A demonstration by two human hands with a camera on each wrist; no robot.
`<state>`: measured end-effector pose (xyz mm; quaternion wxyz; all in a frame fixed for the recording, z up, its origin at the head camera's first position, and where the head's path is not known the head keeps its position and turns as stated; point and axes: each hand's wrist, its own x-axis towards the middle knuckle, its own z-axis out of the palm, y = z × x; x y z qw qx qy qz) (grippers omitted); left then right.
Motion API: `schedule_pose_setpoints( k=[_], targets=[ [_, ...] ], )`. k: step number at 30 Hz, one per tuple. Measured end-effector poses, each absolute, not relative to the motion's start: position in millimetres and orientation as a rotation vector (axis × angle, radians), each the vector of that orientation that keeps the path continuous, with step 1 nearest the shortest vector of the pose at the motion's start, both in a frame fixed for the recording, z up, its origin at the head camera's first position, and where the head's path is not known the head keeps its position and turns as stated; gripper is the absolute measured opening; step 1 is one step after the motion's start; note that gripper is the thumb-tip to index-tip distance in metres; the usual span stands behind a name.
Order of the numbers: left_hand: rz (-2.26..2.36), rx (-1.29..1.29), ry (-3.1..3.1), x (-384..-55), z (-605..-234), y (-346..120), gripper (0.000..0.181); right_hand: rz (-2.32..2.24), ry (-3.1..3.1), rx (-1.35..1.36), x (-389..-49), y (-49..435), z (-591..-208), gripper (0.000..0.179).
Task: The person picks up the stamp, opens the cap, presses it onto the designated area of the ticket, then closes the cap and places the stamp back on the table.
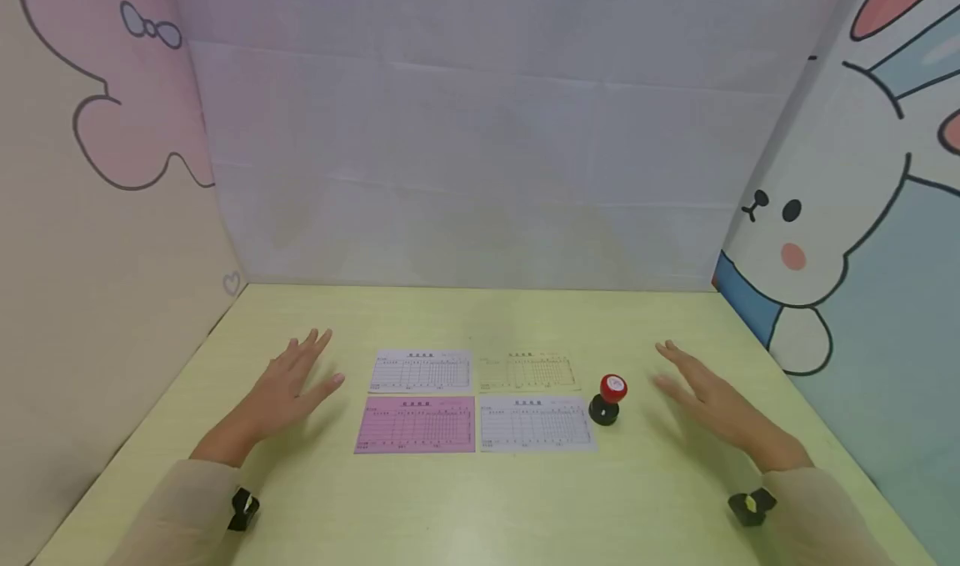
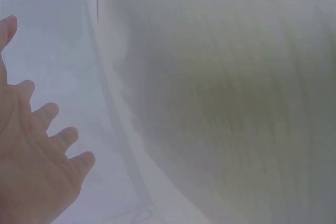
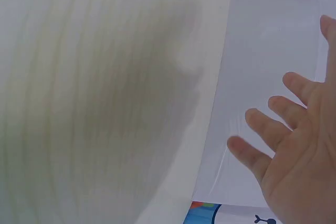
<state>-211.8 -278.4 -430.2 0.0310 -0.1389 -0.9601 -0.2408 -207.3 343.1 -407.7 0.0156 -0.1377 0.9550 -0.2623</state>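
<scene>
Both hands hover over the table with fingers spread and nothing held. In the head view my left hand (image 1: 281, 395) is left of four printed slips, nearest the pink slip (image 1: 416, 424) and the upper white slip (image 1: 422, 372). My right hand (image 1: 712, 403) is to the right of a stamp with a red knob (image 1: 613, 389) and a black base. Left of the stamp lie a pale yellow slip (image 1: 528, 373) and a lower white slip (image 1: 536, 424). The left wrist view shows the left palm (image 2: 37, 166); the right wrist view shows the right palm (image 3: 299, 166).
The light wood-grain table (image 1: 480, 508) meets a pale cloth wall (image 1: 480, 174) at the back. Side panels with cartoon drawings stand at left and right, a rabbit (image 1: 817, 191) on the right one. A black band (image 1: 243, 509) sits at the left cuff, another (image 1: 752, 506) at the right.
</scene>
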Motion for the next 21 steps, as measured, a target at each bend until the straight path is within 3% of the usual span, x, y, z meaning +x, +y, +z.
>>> schedule_pose_setpoints(
  k=[14, 21],
  targets=[
    [-0.978, -0.501, -2.923, -210.4, -424.9, -253.3, 0.083, -0.871, 3.019, -0.574, -203.2, 310.5, -401.2, 0.056],
    [-1.121, -0.517, -2.916, -205.7, -423.6, -239.8, 0.075, -0.862, 3.037, -0.721, -205.8, 297.9, -404.9, 0.050]
  ],
)
